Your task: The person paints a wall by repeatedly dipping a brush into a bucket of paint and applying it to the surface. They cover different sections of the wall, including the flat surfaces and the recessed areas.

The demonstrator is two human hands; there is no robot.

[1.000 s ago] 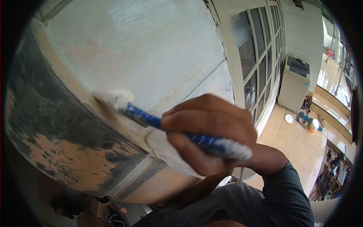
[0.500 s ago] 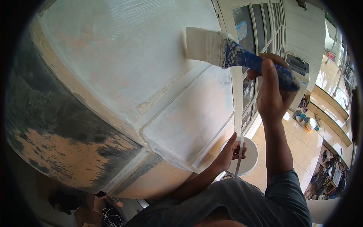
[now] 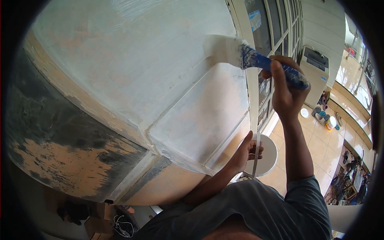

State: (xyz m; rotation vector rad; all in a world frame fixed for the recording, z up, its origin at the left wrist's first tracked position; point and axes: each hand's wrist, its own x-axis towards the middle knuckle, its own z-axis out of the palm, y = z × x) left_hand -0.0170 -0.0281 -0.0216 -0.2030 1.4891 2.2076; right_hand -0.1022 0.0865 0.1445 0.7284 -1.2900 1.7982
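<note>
My right hand point(image 3: 289, 90) grips the blue, paint-spattered handle of a wide paintbrush point(image 3: 256, 58). Its white-coated bristles rest against the whitish wall panel point(image 3: 160, 52), just above a raised moulding strip point(image 3: 182, 102). Lower down, my left hand point(image 3: 242, 156) has its fingers curled behind the pale strap handle of a white bucket point(image 3: 269, 154), thumb pointing up. The bucket hangs near my body; whatever is inside is hard to make out. Thin white streaks and faint peach patches show on the panel.
At left, a dark, scraped lower wall point(image 3: 68, 156) curves away. A barred window point(image 3: 280, 24) and a washing machine point(image 3: 314, 66) stand at right. Shoes point(image 3: 320, 116) and a small white tub point(image 3: 331, 123) lie by the tiled step. Below left are cartons and a white cord point(image 3: 123, 227).
The brush has shifted slightly right and down along the wall, its bristles now bent flatter against it. My left hand and the bucket have barely moved in view.
</note>
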